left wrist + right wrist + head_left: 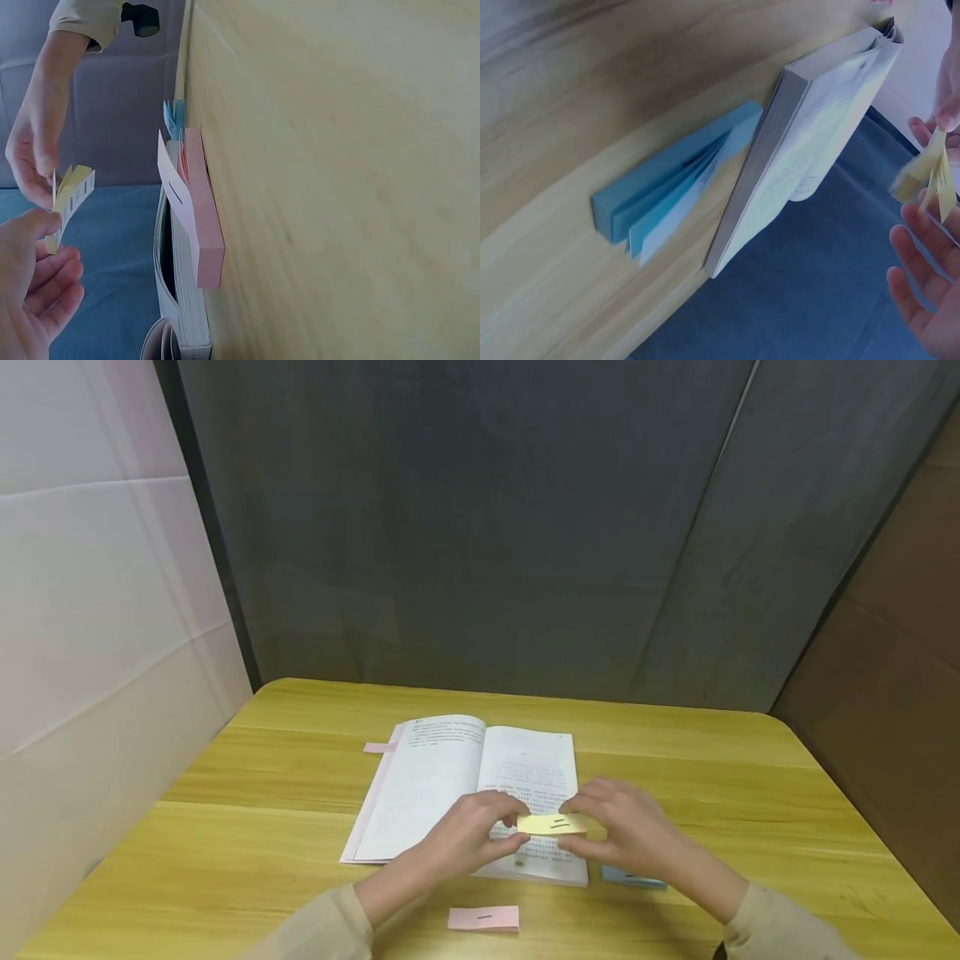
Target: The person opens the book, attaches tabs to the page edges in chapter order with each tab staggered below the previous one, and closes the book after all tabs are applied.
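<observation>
Hands, left hand (468, 831) and right hand (618, 828), both clamp one yellow note pad (551, 824), a pinch at each end: thumbs nearer the body, fingers on the far side. Pad is between the hands, lifted off everything; its sheets fan apart in the right-wrist view. Two-end hold probably steadies it and controls the loose sheets. Below and beyond the hands: book (423, 793), spread on the counter (262, 860), likely laid flat so pages are reachable. Pink note pad (483, 918) lies nearer the body than left hand; blue note pad (633, 878) under right hand, partly covered. Both presumably within easy reach. Beyond left hand, pink tab (379, 747) juts past book's edge, apparently for visibility.
</observation>
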The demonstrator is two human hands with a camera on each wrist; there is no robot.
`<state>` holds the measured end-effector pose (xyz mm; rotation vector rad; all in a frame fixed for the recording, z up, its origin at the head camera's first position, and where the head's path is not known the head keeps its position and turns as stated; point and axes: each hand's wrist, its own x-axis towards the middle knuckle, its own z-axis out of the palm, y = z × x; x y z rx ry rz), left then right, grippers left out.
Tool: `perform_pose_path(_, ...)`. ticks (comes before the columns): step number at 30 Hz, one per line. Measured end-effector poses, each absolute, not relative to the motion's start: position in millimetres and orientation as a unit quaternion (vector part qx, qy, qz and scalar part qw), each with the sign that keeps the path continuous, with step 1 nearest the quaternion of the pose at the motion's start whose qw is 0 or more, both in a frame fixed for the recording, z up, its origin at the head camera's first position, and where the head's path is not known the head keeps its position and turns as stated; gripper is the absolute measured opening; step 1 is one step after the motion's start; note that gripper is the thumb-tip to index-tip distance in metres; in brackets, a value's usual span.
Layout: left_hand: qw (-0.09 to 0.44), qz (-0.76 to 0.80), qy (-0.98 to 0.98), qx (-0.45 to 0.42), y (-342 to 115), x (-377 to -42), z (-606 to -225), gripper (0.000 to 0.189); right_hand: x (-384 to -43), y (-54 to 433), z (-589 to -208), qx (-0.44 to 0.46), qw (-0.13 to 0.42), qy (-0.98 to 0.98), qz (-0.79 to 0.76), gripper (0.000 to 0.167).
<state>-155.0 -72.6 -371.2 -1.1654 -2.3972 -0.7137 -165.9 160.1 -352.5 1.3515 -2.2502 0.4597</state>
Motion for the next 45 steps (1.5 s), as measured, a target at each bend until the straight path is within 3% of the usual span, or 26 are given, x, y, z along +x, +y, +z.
perform_pose_path(8,0.199,-0.254,-0.851,-0.415,-72.8,-155.6,-372.3,0.018,-165.2,164.8,-349.7,0.483,0.292,-0.804,0.189,0.012)
perform_pose_path(39,0.185,-0.263,-0.855,-0.407,-67.1,-160.1,-376.5,0.020,-164.8,169.0,-352.3,0.475,0.306,-0.808,0.166,0.019)
perform_pose_path(45,0.186,-0.259,-0.856,-0.407,-66.5,-160.9,-377.2,0.019,-164.1,170.1,-353.0,0.473,0.297,-0.810,0.180,0.014)
